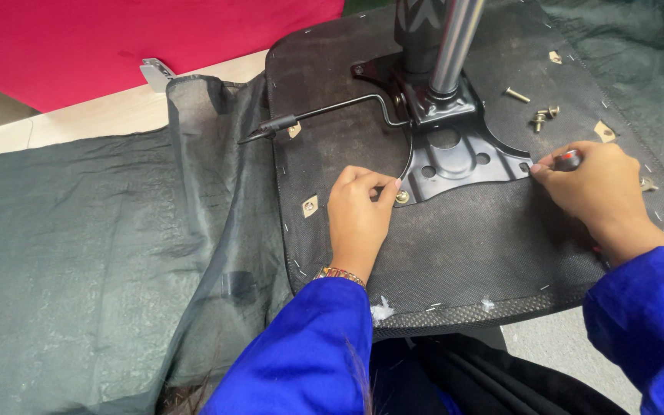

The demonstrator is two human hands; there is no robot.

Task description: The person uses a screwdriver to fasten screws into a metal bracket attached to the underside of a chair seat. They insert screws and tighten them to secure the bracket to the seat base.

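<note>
An upturned chair seat [463,253] covered in black fabric lies in front of me. A black metal mounting plate [455,157] with a chrome gas cylinder [453,46] and a side lever [324,114] sits on it. My left hand [356,215] pinches a brass bolt [402,197] at the plate's lower left corner. My right hand [601,188] grips a red-handled tool [566,161] with its tip at the plate's right corner. Both sleeves are blue.
Loose bolts [536,115] lie on the seat beyond my right hand. Dark mesh fabric [94,246] is spread out to the left. A red surface [117,38] lies at the back left. Small brass insert tabs [310,206] dot the seat's edge.
</note>
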